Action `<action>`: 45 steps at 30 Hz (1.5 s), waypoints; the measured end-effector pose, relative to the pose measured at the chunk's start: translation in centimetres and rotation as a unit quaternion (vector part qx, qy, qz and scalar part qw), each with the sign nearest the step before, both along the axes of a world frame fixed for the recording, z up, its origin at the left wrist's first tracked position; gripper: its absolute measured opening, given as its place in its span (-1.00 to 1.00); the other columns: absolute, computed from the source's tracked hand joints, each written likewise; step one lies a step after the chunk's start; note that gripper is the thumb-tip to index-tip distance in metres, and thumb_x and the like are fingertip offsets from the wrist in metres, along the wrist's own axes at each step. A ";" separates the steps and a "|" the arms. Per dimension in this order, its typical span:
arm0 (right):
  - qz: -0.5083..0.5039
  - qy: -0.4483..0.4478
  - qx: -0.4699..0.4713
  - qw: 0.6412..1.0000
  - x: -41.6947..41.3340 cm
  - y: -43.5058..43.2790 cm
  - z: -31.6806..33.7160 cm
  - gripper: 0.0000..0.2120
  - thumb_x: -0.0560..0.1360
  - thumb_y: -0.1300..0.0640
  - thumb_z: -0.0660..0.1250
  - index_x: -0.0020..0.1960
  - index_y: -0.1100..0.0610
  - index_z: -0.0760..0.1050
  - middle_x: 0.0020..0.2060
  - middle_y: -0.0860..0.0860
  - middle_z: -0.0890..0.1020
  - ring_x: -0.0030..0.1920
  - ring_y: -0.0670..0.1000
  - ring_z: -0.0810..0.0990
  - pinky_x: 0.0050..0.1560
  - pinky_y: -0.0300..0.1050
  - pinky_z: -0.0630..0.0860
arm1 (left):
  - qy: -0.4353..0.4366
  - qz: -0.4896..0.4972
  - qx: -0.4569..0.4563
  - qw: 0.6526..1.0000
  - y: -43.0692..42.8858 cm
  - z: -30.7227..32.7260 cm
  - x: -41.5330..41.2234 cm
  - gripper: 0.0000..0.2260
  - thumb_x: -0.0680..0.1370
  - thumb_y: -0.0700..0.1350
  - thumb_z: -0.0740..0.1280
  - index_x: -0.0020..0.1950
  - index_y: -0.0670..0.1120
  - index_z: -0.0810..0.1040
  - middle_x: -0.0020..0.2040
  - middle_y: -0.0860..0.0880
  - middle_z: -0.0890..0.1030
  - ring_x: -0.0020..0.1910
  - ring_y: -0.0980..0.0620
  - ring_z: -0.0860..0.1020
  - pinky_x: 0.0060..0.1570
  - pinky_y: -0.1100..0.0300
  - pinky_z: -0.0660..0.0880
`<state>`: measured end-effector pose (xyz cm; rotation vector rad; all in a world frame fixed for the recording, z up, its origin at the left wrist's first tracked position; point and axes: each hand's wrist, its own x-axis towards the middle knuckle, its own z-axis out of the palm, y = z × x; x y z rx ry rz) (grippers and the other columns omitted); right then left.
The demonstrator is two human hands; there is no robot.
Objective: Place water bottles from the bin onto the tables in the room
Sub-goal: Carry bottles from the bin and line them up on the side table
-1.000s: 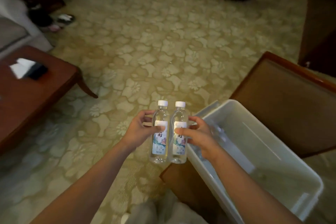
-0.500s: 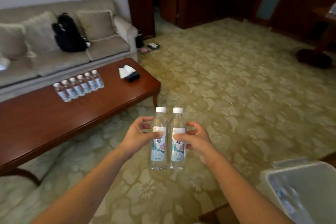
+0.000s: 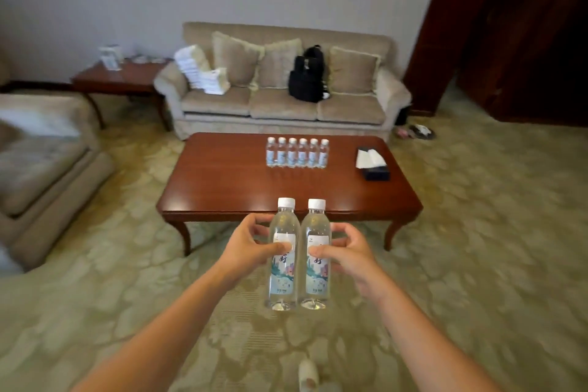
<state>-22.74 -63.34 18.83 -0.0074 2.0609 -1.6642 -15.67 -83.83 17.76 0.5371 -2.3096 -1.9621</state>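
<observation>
— Hands first: how are they set?

— Both forearms reach in from the bottom corners and meet at lower centre. The left hand (image 3: pixel 251 243) curls round the left bottle (image 3: pixel 281 278), with the thumb across the front of the label and the fingers behind. The right hand (image 3: pixel 348 251) mirrors it on the right bottle (image 3: pixel 315 278), thumb on the label and fingers wrapped round the far side.

— So each hand holds one?

— One apiece, gripped about mid-height. The two stand upright, side by side and touching, in the air over the patterned carpet (image 3: pixel 477 264).

— What do they look like?

— Clear plastic with white screw caps. Each has a pale label printed in blue-green and purple, with dark characters near the top.

— And the table?

— The coffee table (image 3: pixel 229 184) fills mid-frame, in dark red wood, its near edge just behind the caps. A row of six bottles (image 3: pixel 297 154) of the same kind stands shoulder to shoulder toward its far edge, right of centre. A tissue box (image 3: pixel 374 165) sits near the right end, apart from the row.

— Beyond it?

— A beige sofa (image 3: pixel 280 106) has a black bag (image 3: pixel 307 78) on its seat. A side table (image 3: pixel 127 78) is at upper left.
</observation>
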 end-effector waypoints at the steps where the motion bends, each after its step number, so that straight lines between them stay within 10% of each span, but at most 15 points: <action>1: 0.020 -0.001 0.001 1.000 -0.9 -1.6 -0.1 -0.44 0.26 0.23 0.63 0.17 0.01 0.49 0.00 0.12 0.64 0.00 0.11 0.69 0.05 0.18 0.65 | -0.001 0.020 0.000 1.000 -1.3 -0.1 -0.1 -0.55 0.33 -0.16 0.61 0.14 0.03 0.53 0.07 -0.16 0.60 -0.17 -0.01 0.62 -0.28 0.19 0.55; 27: 0.450 -0.032 -0.047 0.891 -16.4 -46.8 0.2 -0.46 0.29 0.29 0.61 0.17 0.04 0.48 0.05 0.11 0.58 0.05 0.07 0.64 0.04 0.15 0.65 | -0.016 0.450 -0.021 0.893 -32.4 1.9 -3.3 -0.53 0.37 -0.25 0.56 0.17 0.01 0.46 0.05 -0.07 0.60 -0.12 -0.02 0.68 -0.21 0.17 0.62; 38: 0.433 -0.036 -0.049 0.899 -14.4 -68.9 -0.3 -0.47 0.32 0.29 0.59 0.20 0.04 0.46 -0.06 0.07 0.60 -0.06 0.00 0.65 -0.28 -0.17 0.58 | -0.031 0.421 -0.048 0.905 -55.9 1.0 -1.6 -0.50 0.36 -0.19 0.59 0.19 0.04 0.45 0.06 -0.09 0.58 -0.05 -0.05 0.67 -0.16 0.09 0.65; 45: 0.391 -0.032 -0.044 0.919 -15.5 -80.4 0.1 -0.47 0.32 0.31 0.59 0.19 0.04 0.48 -0.14 0.04 0.62 -0.10 0.00 0.69 -0.15 -0.06 0.66 | -0.034 0.384 -0.055 0.921 -69.1 1.4 -3.5 -0.49 0.35 -0.17 0.60 0.20 0.03 0.45 0.07 -0.08 0.59 -0.06 -0.03 0.67 -0.16 0.14 0.64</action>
